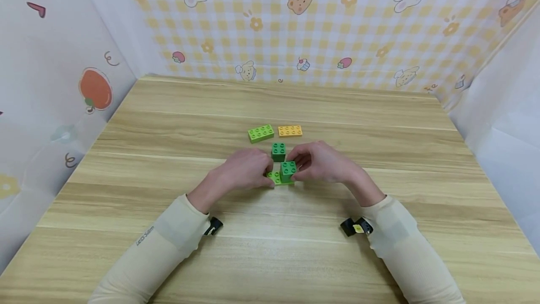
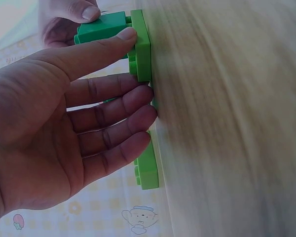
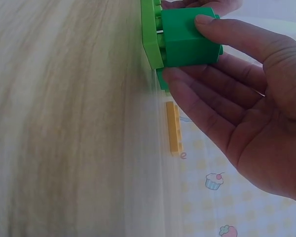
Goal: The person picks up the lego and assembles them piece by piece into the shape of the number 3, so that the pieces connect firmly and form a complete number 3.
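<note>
A light green building brick (image 1: 275, 178) lies flat on the table between the hands. My left hand (image 1: 246, 168) pinches its left end, thumb on the near side. My right hand (image 1: 325, 161) holds a dark green square brick (image 1: 288, 168) between thumb and fingers, upright over the light green brick's right end. In the right wrist view, light green studs show in a narrow gap beneath this dark green brick (image 3: 185, 42). Just behind stands a second dark green brick (image 1: 278, 152), touched by neither hand in the head view.
Farther back on the wooden table (image 1: 278, 247) lie another light green brick (image 1: 260, 133) and a flat yellow-orange brick (image 1: 290, 131), side by side. A checked cloth with cartoon prints (image 1: 270, 41) hangs along the table's back edge. White printed sheets line both sides.
</note>
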`<state>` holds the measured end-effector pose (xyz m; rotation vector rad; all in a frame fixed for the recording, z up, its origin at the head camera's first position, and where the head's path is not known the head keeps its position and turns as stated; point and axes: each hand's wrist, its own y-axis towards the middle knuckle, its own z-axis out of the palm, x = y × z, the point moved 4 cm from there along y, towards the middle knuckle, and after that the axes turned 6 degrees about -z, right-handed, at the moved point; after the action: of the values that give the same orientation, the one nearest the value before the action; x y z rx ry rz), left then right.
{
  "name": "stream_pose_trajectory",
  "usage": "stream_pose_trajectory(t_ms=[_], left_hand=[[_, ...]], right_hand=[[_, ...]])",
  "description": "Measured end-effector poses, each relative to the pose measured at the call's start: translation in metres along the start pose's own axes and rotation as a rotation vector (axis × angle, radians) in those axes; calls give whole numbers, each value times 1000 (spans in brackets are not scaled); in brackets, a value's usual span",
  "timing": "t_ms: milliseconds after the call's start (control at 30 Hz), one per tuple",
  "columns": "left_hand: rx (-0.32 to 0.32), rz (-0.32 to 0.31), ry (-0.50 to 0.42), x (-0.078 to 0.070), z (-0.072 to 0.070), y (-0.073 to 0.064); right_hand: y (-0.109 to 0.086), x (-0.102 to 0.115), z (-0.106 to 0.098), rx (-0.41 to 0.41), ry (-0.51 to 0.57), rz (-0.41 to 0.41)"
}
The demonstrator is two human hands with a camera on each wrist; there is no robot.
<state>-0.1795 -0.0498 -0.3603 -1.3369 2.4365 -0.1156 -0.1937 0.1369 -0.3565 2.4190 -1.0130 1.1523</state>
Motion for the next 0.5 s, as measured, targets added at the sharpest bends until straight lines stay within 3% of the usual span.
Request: stream_pose_trajectory(t_ms=[500], left_hand=[[6, -8, -13, 0, 1, 0]], right_hand=[[-1, -1, 2, -24, 40, 1]])
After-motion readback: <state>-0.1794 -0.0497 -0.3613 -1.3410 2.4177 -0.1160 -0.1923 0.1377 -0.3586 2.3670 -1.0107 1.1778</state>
